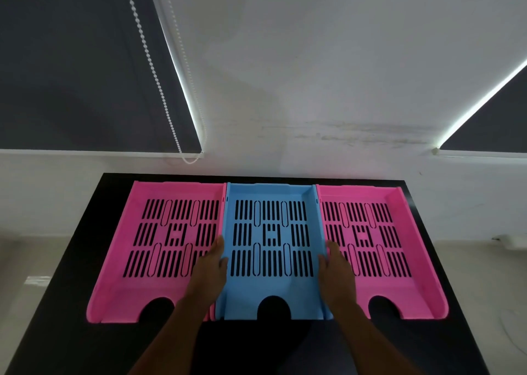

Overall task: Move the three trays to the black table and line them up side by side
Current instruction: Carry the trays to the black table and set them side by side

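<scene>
On the black table (85, 260), the left pink tray (137, 289) is lying toward the left edge, its right wall touching the blue tray (271, 289) at the middle. The left hand (208, 275) and right hand (336, 275) are gripping the blue tray's side walls, fingers reaching over both neighbours' floors. The right pink tray (422, 295) is sitting against the blue one toward the right edge, while dark blinds (71, 61) and a white wall (285, 61) are standing behind the far edge.

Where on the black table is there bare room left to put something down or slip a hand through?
Bare black table shows in front of the trays, around the forearms, and in a strip left of the left pink tray. The row is crowded: blue tray sits tight against both, left hand and right hand at its sides. Right pink tray nearly reaches the edge.
</scene>
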`<state>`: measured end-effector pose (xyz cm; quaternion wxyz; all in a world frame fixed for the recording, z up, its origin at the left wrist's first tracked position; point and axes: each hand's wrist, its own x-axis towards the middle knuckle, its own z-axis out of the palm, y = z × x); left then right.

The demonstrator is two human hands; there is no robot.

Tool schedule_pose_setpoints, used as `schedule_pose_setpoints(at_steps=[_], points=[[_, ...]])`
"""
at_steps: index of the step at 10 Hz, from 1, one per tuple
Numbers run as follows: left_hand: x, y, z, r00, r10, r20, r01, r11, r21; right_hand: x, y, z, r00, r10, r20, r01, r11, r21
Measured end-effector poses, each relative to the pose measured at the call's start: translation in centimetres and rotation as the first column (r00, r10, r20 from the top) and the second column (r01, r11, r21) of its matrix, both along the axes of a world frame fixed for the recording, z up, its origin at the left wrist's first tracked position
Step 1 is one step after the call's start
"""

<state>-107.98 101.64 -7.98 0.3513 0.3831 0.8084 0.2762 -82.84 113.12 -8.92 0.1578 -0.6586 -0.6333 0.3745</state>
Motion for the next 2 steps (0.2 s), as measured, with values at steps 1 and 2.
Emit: schedule_pose_setpoints(at_steps=[1,2], points=[[0.1,-0.6,0.0,0.998,-0.024,-0.060,0.024,1.000,-0.006,-0.2,-0.7,1.6,0.999,-0.026,-0.046,0.026,1.000,-0.006],[1.9,-2.3,-0.2,0.981,-0.030,-0.189,0.038,0.998,0.043,0.5,-1.6,5.0,0.996,-0.088,-0.033,0.090,0.995,0.048]])
